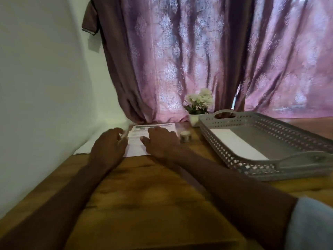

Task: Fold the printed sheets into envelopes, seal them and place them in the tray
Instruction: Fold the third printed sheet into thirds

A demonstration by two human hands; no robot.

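On the counter, the right hand presses flat on the sheet while the left hand pinches its blurred edge, beside the tray.

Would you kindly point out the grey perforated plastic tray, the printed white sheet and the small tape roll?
Grey perforated plastic tray (pixel 252 160): head view, near wall.
Printed white sheet (pixel 137 131): head view, printed area.
Small tape roll (pixel 185 137): head view, its side.
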